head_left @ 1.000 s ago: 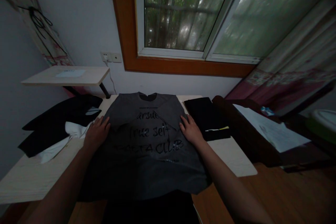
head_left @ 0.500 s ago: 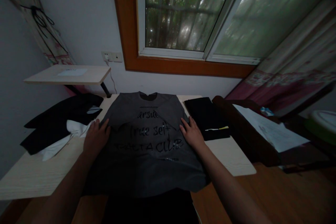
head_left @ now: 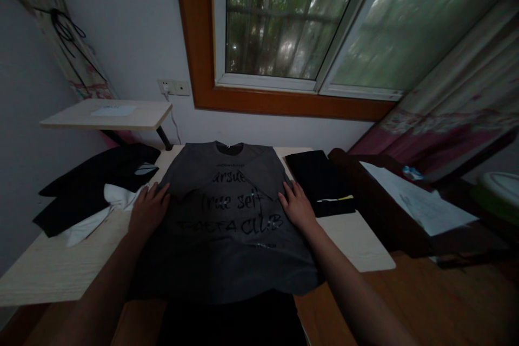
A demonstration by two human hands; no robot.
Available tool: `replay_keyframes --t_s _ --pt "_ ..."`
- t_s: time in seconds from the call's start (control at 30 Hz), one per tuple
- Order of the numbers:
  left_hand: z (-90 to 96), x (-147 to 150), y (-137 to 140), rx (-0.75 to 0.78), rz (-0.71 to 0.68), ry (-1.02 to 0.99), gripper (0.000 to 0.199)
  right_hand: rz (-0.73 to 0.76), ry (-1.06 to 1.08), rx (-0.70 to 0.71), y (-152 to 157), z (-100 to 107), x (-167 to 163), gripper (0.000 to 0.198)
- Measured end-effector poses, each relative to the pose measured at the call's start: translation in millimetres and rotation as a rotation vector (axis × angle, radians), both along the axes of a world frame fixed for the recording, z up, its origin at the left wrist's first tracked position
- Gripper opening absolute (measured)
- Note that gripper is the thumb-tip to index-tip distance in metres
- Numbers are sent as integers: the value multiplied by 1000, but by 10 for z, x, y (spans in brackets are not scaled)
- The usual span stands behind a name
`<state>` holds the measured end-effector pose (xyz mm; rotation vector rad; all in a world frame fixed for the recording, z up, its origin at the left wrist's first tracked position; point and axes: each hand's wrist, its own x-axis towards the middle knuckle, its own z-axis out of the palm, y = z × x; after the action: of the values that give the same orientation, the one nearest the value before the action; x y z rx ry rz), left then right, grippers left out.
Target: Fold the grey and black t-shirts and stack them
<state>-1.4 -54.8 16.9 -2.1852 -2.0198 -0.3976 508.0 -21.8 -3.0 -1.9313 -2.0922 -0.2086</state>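
A dark grey T-shirt [head_left: 227, 259] with black lettering lies spread face up, its neck toward the wall and its hem at the table's near edge. My left hand [head_left: 148, 208] rests on the shirt's left side, fingers apart and stretched forward. On the opposite side, my right hand [head_left: 297, 206] lies on the shirt near the sleeve, its fingers also spread. Neither hand pinches the cloth. The sleeves are hard to make out, and seem to be tucked under or beside the hands.
Black and white clothes [head_left: 93, 194] lie loosely at the left of the pale table [head_left: 40, 275], below a small raised shelf [head_left: 109, 113]. Folded black clothing [head_left: 318, 178] sits at the right. Beyond it, papers [head_left: 413, 197] rest on a dark brown piece of furniture [head_left: 377, 211].
The hands and shirt hold nearly the same positions. The whole view has shifted very slightly.
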Motion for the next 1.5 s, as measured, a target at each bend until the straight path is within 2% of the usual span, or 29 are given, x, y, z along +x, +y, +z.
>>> replay_keyframes --t_s 0.13,0.33,0.5,0.77,1.07,1.23,1.4,1.5 --pt "-62 -48 33 16 -88 89 53 5 11 -5 6 -3 7 61" --pt "-138 -53 79 51 57 97 58 19 -5 -37 15 21 2 64" --pt "-178 -18 157 23 19 143 57 9 -6 -53 39 12 -3 64" --pt "-150 28 372 -18 -24 118 53 14 2 -81 152 56 -50 65" --pt "-218 -92 677 -24 73 -26 60 -8 20 -77 413 32 -76 63" --pt "-117 -69 853 -13 126 -56 60 -23 39 -101 591 35 -79 63" --pt "37 -72 1009 15 154 -92 62 -35 68 -135 805 110 -118 64" --pt "62 -87 1041 10 176 -113 63 -41 81 -152 934 163 -158 64"
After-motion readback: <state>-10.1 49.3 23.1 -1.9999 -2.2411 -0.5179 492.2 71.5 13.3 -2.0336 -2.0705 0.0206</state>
